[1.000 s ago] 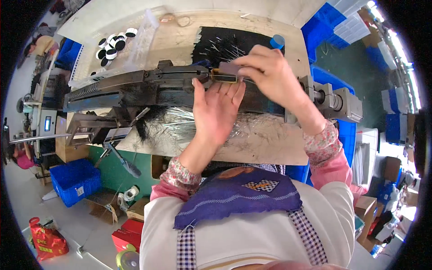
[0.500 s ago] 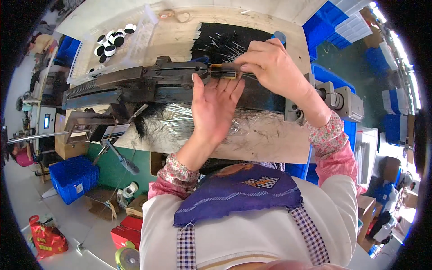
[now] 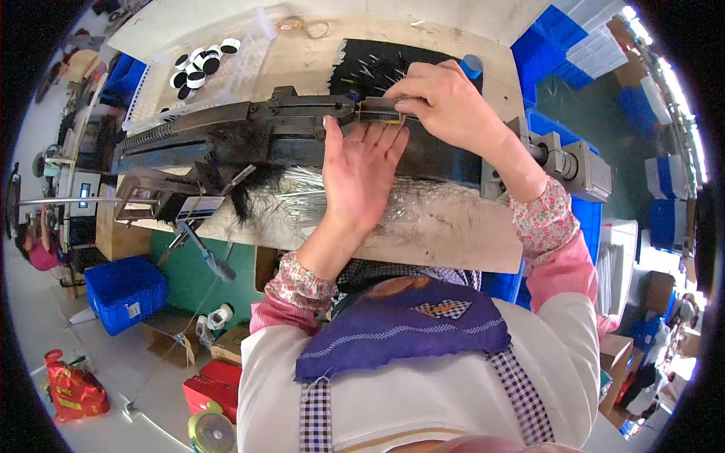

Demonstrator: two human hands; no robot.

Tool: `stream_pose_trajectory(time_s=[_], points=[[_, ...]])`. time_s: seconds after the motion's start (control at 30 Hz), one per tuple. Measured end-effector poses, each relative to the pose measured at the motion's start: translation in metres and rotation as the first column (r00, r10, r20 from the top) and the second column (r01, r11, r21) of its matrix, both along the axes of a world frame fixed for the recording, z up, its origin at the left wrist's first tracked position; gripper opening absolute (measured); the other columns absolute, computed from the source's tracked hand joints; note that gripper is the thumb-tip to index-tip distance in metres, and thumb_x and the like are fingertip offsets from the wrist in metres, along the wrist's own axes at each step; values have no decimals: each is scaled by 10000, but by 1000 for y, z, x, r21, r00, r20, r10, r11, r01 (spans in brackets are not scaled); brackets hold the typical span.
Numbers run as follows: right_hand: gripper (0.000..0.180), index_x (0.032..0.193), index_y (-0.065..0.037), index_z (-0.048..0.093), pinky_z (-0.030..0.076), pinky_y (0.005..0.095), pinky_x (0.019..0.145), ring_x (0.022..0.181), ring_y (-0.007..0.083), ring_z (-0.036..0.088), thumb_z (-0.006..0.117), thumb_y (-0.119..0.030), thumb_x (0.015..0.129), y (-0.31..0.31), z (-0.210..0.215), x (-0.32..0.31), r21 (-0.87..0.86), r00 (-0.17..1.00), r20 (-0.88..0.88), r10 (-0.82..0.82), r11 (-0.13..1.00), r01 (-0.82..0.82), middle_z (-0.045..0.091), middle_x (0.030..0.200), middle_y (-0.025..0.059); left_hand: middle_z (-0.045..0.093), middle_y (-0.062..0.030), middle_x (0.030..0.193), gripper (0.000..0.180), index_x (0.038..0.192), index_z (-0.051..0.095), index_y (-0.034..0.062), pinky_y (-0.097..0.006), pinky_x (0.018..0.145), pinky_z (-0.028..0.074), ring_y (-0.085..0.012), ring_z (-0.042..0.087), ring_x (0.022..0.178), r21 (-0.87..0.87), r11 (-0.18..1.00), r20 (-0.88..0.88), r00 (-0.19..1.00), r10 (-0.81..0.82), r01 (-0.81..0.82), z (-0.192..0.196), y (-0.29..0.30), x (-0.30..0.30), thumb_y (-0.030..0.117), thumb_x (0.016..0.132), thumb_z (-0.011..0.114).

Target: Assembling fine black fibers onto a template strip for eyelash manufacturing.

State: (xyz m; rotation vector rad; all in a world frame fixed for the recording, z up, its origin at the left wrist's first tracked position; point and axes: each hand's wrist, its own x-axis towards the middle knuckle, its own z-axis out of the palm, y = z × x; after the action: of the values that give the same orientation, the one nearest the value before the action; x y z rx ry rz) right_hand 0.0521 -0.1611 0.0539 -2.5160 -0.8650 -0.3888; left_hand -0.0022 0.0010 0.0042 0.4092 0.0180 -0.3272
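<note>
My left hand [image 3: 356, 181] lies palm up with its fingers stretched out. Its fingertips reach the near edge of a small brass-edged slot [image 3: 380, 118] on a long dark metal machine [image 3: 294, 128]. From the far right, my right hand [image 3: 453, 109] bends over the same slot. Its thumb and forefinger are pinched together there; what they hold is too small and hidden to name. Thin silvery wire pieces [image 3: 302, 187] lie in a heap left of my left wrist. More wires with dark bristles rest on a black mat [image 3: 349, 74] behind the machine.
A clear plastic basket [image 3: 260, 47] holding several black-and-white round caps [image 3: 198, 68] stands at the far left. A small blue-topped container [image 3: 471, 66] sits beyond my right hand. At the machine's right end is a grey motor [image 3: 585, 177]. Blue crates [image 3: 124, 294] stand around the bench.
My right hand has shifted slightly left along the slot, its fingers now lower over it. My left hand stays nearly in place. The whole view has moved a little.
</note>
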Motion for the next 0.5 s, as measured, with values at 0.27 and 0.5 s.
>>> stream_pose_trajectory(time_s=[0.27,0.5], points=[[139,901,-128,692,404,378,818,833,229,589,632,-144,777,-4,3,-2,-25,1000,-5,20,999,-20,577,784,44,530,-186,1190,633,1103,494,-40,-435,1118,279,-311,446,1225,13,999,-113,993,39,-38,14,-5,-1,545,964,295],[146,911,-112,670,433,352,794,844,204,586,630,-158,779,15,10,-19,-10,984,146,101,995,-101,565,778,45,532,-88,1091,598,1133,464,12,-403,1079,298,-223,482,1126,-289,941,177,976,-129,177,-34,11,3,566,954,328]])
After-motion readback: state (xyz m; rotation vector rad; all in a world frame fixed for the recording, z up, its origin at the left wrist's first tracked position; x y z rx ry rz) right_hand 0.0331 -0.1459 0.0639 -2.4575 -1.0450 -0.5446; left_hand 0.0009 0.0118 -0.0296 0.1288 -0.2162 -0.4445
